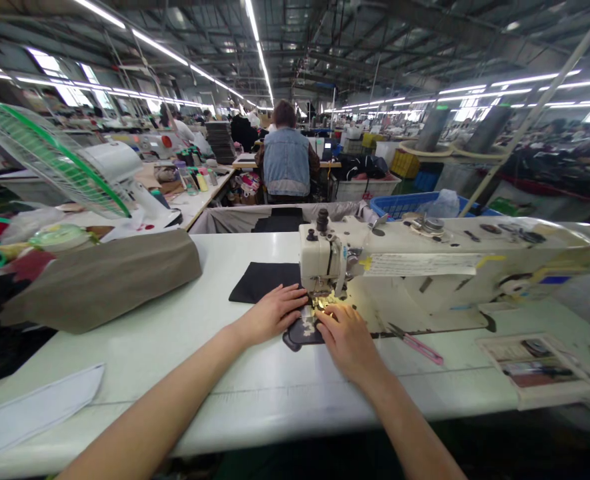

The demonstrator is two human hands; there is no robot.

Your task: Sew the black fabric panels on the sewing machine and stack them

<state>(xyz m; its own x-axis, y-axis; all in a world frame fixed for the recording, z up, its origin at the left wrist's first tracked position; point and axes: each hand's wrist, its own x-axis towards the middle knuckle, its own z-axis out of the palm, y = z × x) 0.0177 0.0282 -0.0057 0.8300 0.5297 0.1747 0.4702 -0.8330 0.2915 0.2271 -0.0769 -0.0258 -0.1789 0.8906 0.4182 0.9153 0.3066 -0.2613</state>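
A piece of black fabric [262,281] lies on the table at the left of the sewing machine [399,247], its right end reaching the lit needle area. My left hand [279,312] rests on that fabric with its fingers stretched out, pressing it near the presser foot. On the other side of the needle, my right hand [347,339] lies on the machine bed with fingers extended, the fingertips close to the presser foot. Whether cloth is under the right fingertips cannot be made out. Pink-handled thread snips [417,343] lie to the right of my right hand.
A folded olive-brown cloth [109,280] and a white panel [39,407] lie at left. A tilted fan [59,157] stands behind them. A tool tray [545,370] is set into the table at right. A person [285,157] sits ahead; a blue crate [425,203] stands behind the machine.
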